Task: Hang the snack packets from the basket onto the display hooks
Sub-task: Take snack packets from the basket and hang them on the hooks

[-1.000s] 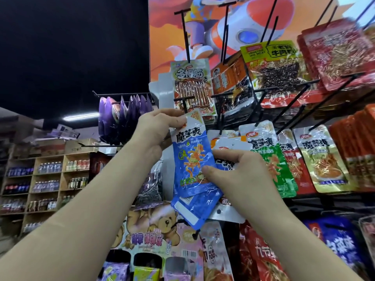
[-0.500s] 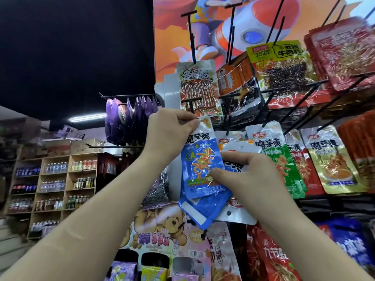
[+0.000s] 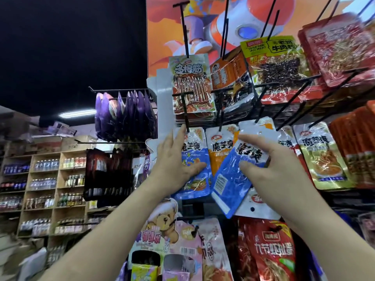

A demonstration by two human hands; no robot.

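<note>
Both bare forearms rise from the lower frame edge, angled inward.

Left hand: back toward camera, fingers straight and together, pointing up. Thumb spread right, lying flat on the hanging blue packet.

Right hand: wrist turned left, index finger stretched out, thumb set below it. Thumb and fingers pinch the tilted blue packet.
</note>
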